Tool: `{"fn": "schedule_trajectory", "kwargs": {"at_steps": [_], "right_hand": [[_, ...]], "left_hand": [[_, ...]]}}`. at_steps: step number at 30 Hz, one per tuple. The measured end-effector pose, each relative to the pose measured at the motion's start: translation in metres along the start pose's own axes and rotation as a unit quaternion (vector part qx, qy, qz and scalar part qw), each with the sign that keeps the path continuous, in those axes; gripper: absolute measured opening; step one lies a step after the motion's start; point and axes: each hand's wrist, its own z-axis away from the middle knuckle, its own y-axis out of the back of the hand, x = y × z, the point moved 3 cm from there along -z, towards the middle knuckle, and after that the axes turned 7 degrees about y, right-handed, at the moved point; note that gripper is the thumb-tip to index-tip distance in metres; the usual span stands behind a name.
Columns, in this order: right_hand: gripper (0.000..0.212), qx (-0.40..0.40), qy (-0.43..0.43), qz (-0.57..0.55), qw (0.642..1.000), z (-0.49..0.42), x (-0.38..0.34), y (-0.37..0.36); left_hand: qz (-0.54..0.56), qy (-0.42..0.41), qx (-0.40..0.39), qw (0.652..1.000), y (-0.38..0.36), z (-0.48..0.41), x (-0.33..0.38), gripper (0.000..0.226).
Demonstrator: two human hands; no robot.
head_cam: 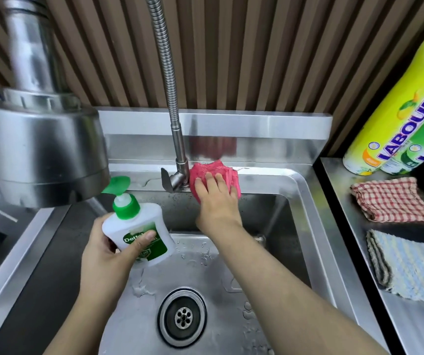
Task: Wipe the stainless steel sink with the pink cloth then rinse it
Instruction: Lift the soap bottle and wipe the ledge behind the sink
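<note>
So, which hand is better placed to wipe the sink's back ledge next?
The right hand: its flat fingers press the pink cloth on the sink ledge beside the tap base. The left hand is busy gripping the soap bottle.

Saw a white Dettol soap bottle (pixel 139 234) with a green pump tilted at left, a tall yellow LABOUR bottle (pixel 395 103) leaning on the right-hand steel counter (pixel 421 329), a folded red-checked cloth (pixel 393 201) near it, a blue striped cloth (pixel 411 267) nearer, and a brown slatted wall (pixel 257 47) behind.
</note>
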Motion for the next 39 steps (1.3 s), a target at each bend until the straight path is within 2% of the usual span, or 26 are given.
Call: {"fn": "schedule_trajectory", "kwargs": {"at_steps": [4,5,7,9,11,13,15,16,17,18,19,20,21,22,23,25,26,29,32,35,39], "right_hand": [[0.065,-0.016,0.077,-0.005,0.997,0.033,-0.007,0.0],[0.061,-0.014,0.093,-0.047,0.994,0.039,-0.006,0.001],[0.053,0.016,0.065,-0.218,0.974,0.046,0.005,0.012],[0.036,0.043,-0.007,-0.389,0.92,0.049,0.023,0.033],[0.023,0.027,-0.076,-0.522,0.849,0.04,0.046,0.051],[0.021,-0.03,-0.118,-0.606,0.786,0.02,0.07,0.062],[0.013,-0.082,-0.127,-0.637,0.756,0.001,0.086,0.076],[0.01,-0.095,-0.138,-0.632,0.757,-0.008,0.092,0.081],[0.008,-0.101,-0.147,-0.607,0.774,-0.015,0.098,0.087],[0.014,-0.093,-0.155,-0.545,0.819,-0.022,0.105,0.093],[0.018,-0.072,-0.144,-0.425,0.891,-0.027,0.111,0.097],[0.016,-0.041,-0.127,-0.259,0.957,-0.028,0.113,0.103],[0.011,0.005,-0.11,-0.084,0.99,-0.026,0.114,0.104],[0.015,0.075,-0.089,0.05,0.992,-0.019,0.109,0.103],[0.022,0.146,-0.06,0.118,0.98,-0.011,0.105,0.096],[0.024,0.232,-0.028,0.109,0.966,0.006,0.095,0.076],[0.026,0.214,-0.034,0.075,0.973,0.011,0.092,0.066],[0.053,0.069,-0.043,0.033,0.996,0.023,0.097,0.028],[0.052,0.065,-0.051,0.072,0.994,0.039,0.126,0.028],[0.05,0.033,-0.139,0.071,0.987,0.045,0.151,0.049],[0.054,0.07,-0.207,0.035,0.975,0.042,0.132,0.048]], "left_hand": [[0.005,0.0,0.01,1.0,0.0,0.001,0.003,0.05],[0.007,0.001,0.013,1.0,-0.001,0.001,0.003,0.048],[0.009,0.003,0.014,1.0,-0.003,0.003,0.004,0.047],[0.012,0.006,0.011,1.0,-0.005,0.004,0.004,0.05],[0.015,0.005,0.009,1.0,-0.008,0.004,0.003,0.051],[0.02,0.004,0.005,1.0,-0.011,0.005,0.003,0.051],[0.023,0.001,-0.001,1.0,-0.015,0.007,0.003,0.051],[0.024,0.0,-0.002,1.0,-0.018,0.009,0.004,0.05],[0.026,0.0,-0.002,1.0,-0.02,0.01,0.004,0.048],[0.028,0.0,-0.002,1.0,-0.022,0.01,0.004,0.046],[0.03,0.001,-0.002,1.0,-0.023,0.011,0.003,0.045],[0.03,0.003,-0.004,1.0,-0.024,0.011,0.002,0.044],[0.03,0.004,-0.006,1.0,-0.024,0.011,0.001,0.045],[0.028,0.004,-0.006,1.0,-0.024,0.011,0.0,0.048],[0.027,0.004,-0.005,1.0,-0.024,0.011,-0.002,0.052],[0.03,0.006,-0.001,1.0,-0.025,0.011,-0.004,0.045],[0.031,0.007,0.001,1.0,-0.026,0.011,-0.005,0.042],[0.029,0.008,0.004,1.0,-0.028,0.009,-0.007,0.041],[0.028,0.007,-0.003,1.0,-0.03,0.007,-0.007,0.042],[0.022,0.008,-0.004,1.0,-0.028,0.007,-0.007,0.044],[0.029,0.01,-0.006,1.0,-0.026,0.008,-0.004,0.042]]}}
